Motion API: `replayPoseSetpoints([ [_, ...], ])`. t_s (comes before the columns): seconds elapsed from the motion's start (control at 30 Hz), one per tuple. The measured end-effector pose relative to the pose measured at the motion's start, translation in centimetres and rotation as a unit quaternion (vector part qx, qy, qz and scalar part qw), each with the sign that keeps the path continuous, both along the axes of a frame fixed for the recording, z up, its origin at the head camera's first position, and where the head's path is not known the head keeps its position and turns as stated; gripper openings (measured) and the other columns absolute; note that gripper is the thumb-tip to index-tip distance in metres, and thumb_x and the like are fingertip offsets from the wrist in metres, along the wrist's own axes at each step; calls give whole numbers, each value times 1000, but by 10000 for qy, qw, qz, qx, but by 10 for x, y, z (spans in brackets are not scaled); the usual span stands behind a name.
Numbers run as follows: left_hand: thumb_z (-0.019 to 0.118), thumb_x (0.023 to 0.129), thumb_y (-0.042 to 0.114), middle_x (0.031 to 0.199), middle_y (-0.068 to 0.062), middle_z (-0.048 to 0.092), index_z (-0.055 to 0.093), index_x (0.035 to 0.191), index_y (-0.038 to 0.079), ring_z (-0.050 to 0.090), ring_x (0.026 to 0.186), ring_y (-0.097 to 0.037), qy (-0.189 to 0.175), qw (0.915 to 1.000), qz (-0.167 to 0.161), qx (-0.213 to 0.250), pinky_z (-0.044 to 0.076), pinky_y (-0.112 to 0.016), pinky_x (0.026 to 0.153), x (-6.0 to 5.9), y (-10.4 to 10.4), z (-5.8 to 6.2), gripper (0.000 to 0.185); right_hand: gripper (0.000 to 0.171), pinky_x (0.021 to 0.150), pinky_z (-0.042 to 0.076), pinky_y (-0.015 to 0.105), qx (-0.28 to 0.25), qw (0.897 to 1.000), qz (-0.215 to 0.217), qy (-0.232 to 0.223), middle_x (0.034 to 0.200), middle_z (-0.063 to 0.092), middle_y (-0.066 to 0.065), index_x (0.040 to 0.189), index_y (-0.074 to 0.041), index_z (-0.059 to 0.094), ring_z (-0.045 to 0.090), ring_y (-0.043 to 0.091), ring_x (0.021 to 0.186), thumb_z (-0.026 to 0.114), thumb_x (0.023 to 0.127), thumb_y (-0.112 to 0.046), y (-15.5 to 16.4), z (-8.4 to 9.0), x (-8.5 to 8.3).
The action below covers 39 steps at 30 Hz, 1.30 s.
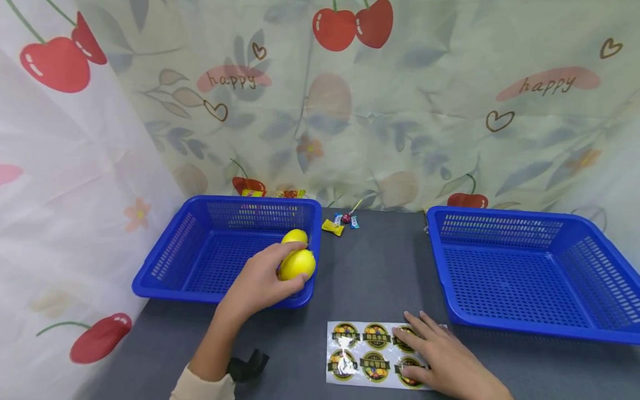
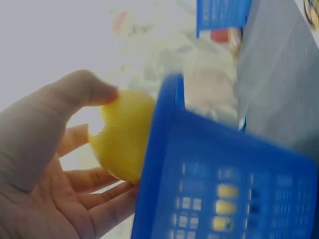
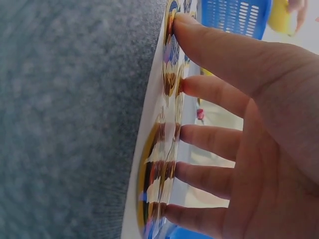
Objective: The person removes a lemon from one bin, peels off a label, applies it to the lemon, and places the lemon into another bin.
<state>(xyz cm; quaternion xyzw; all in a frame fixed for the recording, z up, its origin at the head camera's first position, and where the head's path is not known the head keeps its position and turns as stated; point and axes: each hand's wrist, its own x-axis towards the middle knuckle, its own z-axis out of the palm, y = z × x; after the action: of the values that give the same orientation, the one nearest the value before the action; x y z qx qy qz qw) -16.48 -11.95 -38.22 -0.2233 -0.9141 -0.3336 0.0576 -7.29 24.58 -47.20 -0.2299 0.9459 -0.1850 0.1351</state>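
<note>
At the right side of the left blue basket (image 1: 165,272), my left hand (image 1: 260,276) grips a yellow lemon (image 1: 298,265) between thumb and fingers. A second lemon (image 1: 295,236) lies just behind it inside the basket. In the left wrist view the gripped lemon (image 2: 122,134) shows beside the basket rim (image 2: 162,119), with yellow visible through the slots below. My right hand (image 1: 440,358) lies with spread fingers on a sheet of round fruit stickers (image 1: 375,350). The right wrist view shows its fingertips (image 3: 174,169) touching the sheet.
A second blue basket (image 1: 445,278) stands at the right with nothing in it. Between the baskets, toward the back, lie a lollipop (image 1: 346,218) and a yellow-wrapped candy (image 1: 332,227). A black strap-like item (image 1: 248,366) is near my left forearm. A printed curtain (image 1: 370,116) hangs behind.
</note>
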Motion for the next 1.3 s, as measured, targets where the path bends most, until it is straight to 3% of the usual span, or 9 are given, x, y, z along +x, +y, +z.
replayPoseSetpoints([
  [0.17, 69, 92, 28, 126, 2, 60, 56, 143, 30, 55, 94, -16, 64, 9986, -273, 438, 54, -37, 73, 7, 22, 3, 52, 66, 99, 29, 75, -26, 10000, -12, -56, 156, 38, 16, 145, -23, 56, 28, 49, 142, 67, 89, -57, 0, -1, 0],
  [0.3, 59, 100, 32, 123, 2, 56, 50, 146, 39, 53, 97, -14, -195, 9961, -444, 742, 51, -36, 75, 14, 46, 2, 48, 65, 99, 29, 75, -25, 10000, -30, -61, 155, 38, 17, 144, -24, 57, 29, 50, 141, 67, 89, -57, 0, -1, 0],
  [0.43, 56, 103, 35, 125, -1, 51, 48, 146, 44, 53, 99, -14, -644, 9911, -557, 1022, 51, -32, 77, 19, 75, -9, 45, 66, 98, 30, 76, -27, 10000, -25, -37, 155, 39, 16, 143, -24, 58, 30, 50, 141, 66, 88, -60, 1, -1, -1],
  [0.53, 64, 98, 32, 128, -6, 48, 48, 147, 41, 56, 96, -16, -998, 9860, -676, 1152, 52, -29, 75, 19, 97, -25, 53, 67, 97, 30, 76, -40, 10000, -22, -42, 155, 39, 17, 143, -24, 58, 31, 51, 140, 66, 88, -61, 1, -1, -1],
  [0.7, 82, 83, 21, 130, -8, 47, 44, 150, 34, 58, 94, -19, -1208, 9892, -479, 683, 52, -32, 75, 8, 121, -53, 78, 67, 97, 29, 77, -76, 9999, -21, -112, 155, 39, 17, 144, -24, 57, 31, 51, 140, 65, 88, -61, 2, -2, -1],
  [0.87, 83, 81, 30, 124, -10, 52, 46, 150, 27, 57, 90, -21, -1041, 9943, -132, 210, 50, -37, 76, -11, 131, -71, 78, 67, 97, 29, 77, -75, 9998, -34, -191, 155, 39, 17, 144, -25, 57, 30, 51, 140, 66, 88, -60, 1, -2, -1],
  [1.03, 81, 81, 41, 117, -10, 58, 51, 147, 21, 53, 91, -22, -852, 9963, -17, -137, 46, -36, 77, -22, 135, -85, 75, 66, 97, 29, 77, -78, 9997, -22, -213, 155, 39, 17, 143, -25, 57, 30, 51, 140, 65, 88, -60, 1, -2, -1],
  [1.3, 78, 82, 48, 119, -10, 60, 48, 149, 19, 51, 94, -22, -907, 9953, 133, -312, 44, -35, 76, -24, 136, -93, 79, 67, 97, 30, 76, -120, 9999, 8, -92, 154, 39, 17, 143, -23, 58, 31, 51, 140, 64, 89, -61, 1, -2, -1],
])
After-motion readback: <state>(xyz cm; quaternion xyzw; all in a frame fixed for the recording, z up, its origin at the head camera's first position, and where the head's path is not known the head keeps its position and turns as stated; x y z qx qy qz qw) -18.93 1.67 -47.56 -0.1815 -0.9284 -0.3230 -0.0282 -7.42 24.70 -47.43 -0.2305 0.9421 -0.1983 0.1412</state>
